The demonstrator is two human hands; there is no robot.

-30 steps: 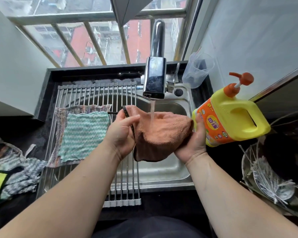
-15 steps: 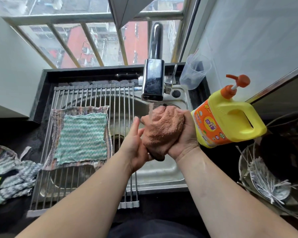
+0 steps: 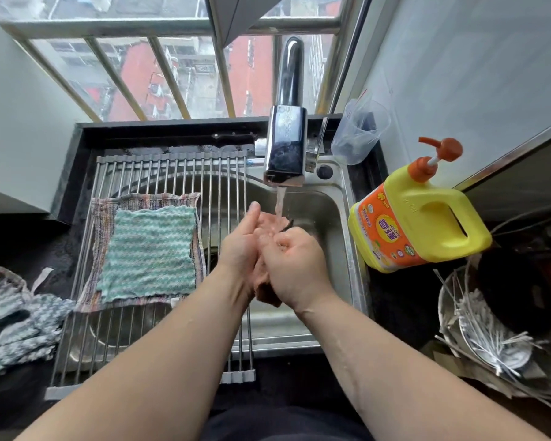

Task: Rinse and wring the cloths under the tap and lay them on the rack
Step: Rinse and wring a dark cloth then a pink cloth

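Water runs from the chrome tap [image 3: 286, 148] onto an orange cloth [image 3: 267, 292], bunched small between my two hands over the steel sink [image 3: 347, 249]. My right hand [image 3: 295, 265] grips the bundle with curled fingers. My left hand [image 3: 240, 243] presses flat against its left side, fingers straight. Only a bit of the cloth shows, above and below my hands. On the metal rack [image 3: 159, 167] across the sink's left half a green cloth [image 3: 147, 253] lies flat on a striped cloth [image 3: 109, 208].
A yellow and orange detergent jug [image 3: 417, 224] with a pump stands right of the sink. A clear plastic cup [image 3: 360, 132] sits behind it. More cloths [image 3: 19, 326] lie heaped on the dark counter at left. A bowl with utensils [image 3: 484, 332] is at lower right.
The orange cloth went from spread open under the stream to a tight bundle. My hands closed together around it and now hide most of it.
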